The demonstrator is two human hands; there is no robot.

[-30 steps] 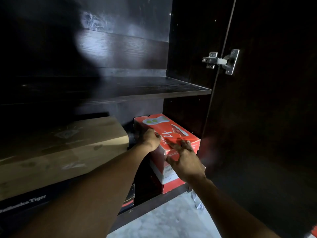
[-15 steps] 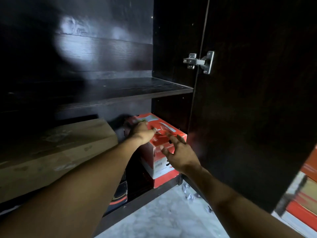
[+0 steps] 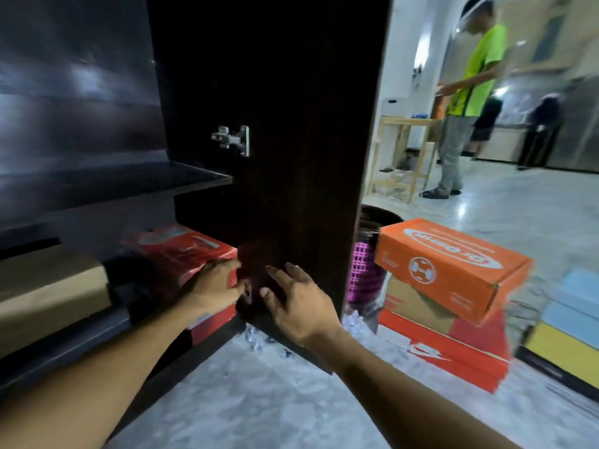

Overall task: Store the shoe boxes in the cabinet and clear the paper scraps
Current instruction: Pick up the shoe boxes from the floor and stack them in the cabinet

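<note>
Red shoe box (image 3: pixel 181 251) low in cabinet (image 3: pixel 129 189), left hand (image 3: pixel 212 285) flat against its corner; right hand (image 3: pixel 296 303) spread open, holding nothing.

Red box (image 3: pixel 181 251), dk-brown cabinet (image 3: pixel 291 124)

Home interior, dark wooden cabinet (image 3: pixel 291 157), marble floor (image 3: pixel 486 202), steel fridge (image 3: pixel 577 124) beyond
</note>
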